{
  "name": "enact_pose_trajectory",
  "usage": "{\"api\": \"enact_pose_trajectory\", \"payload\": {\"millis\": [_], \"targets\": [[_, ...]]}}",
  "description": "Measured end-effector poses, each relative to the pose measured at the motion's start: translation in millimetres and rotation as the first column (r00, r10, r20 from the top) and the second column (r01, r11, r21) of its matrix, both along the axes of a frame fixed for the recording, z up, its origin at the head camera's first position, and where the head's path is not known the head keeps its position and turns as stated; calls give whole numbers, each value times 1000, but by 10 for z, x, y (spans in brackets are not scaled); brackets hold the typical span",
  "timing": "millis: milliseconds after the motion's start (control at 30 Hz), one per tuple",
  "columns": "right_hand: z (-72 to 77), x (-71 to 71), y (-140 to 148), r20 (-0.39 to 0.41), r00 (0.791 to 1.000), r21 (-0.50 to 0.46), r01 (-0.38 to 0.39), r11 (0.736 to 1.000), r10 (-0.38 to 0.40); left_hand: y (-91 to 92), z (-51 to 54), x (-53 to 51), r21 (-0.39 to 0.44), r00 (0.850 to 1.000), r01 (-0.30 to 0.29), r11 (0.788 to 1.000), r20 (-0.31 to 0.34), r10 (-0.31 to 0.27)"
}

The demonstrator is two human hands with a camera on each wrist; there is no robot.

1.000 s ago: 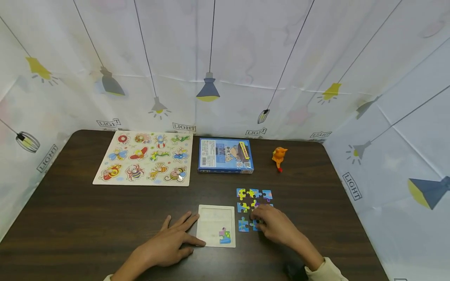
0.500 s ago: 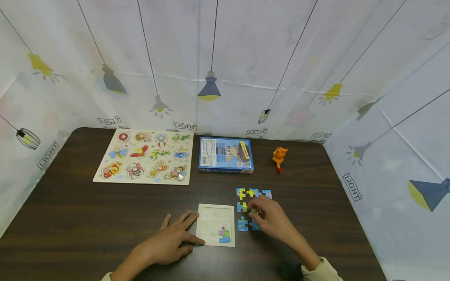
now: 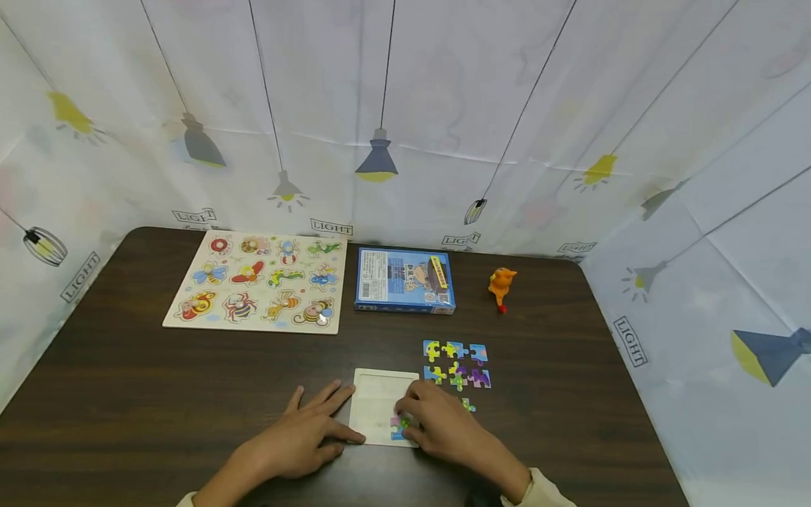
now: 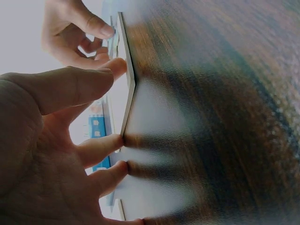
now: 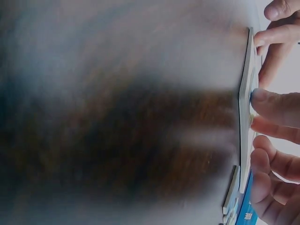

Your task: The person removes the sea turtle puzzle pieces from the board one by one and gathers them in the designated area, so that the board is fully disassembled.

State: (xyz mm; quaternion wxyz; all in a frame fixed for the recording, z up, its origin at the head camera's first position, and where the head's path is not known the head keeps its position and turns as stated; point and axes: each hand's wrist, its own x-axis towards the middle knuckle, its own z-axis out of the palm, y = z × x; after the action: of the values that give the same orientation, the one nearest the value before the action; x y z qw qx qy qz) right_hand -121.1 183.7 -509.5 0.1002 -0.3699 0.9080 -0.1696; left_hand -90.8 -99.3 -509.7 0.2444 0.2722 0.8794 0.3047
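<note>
A pale square puzzle tray [image 3: 370,394] lies on the dark table. My left hand [image 3: 300,436] is spread flat beside it, fingertips and thumb touching its left edge; in the left wrist view the left hand's thumb [image 4: 84,86] rests over the rim. Over the tray's lower right corner, my right hand [image 3: 443,422] pinches at a pink, green and blue jigsaw piece [image 3: 396,427], which its fingers partly cover. From the right wrist view, its thumb [image 5: 272,105] and a finger meet at the tray's surface.
Several loose jigsaw pieces [image 3: 457,377] lie in rows right of the tray, the lowest partly behind the right hand. Farther back are an insect picture board [image 3: 262,279], a blue box [image 3: 404,280] and an orange figurine [image 3: 502,283]. A printed curtain [image 3: 475,105] hangs behind.
My right hand has moved left from the loose pieces onto the tray's lower right corner. The left hand has stayed at the tray's left edge.
</note>
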Motion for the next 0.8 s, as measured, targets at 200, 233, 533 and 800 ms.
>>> {"api": "enact_pose_trajectory", "payload": {"millis": [200,233,533,800], "targets": [[5,76,-18,40,997,-38,64,997,-62,13,-1,5,-17,1000,9,1000,-2,-9],[7,86,-19,54,996,-53,75,996,-73,20,-2,8,-17,1000,10,1000,2,-10],[110,54,299,281,948,-300,234,925,-149,43,-33,41,2,1000,7,1000,21,-7],[159,-192,1160,278,915,-224,357,907,-292,6,-15,-13,13,1000,1,1000,-12,-1]]}}
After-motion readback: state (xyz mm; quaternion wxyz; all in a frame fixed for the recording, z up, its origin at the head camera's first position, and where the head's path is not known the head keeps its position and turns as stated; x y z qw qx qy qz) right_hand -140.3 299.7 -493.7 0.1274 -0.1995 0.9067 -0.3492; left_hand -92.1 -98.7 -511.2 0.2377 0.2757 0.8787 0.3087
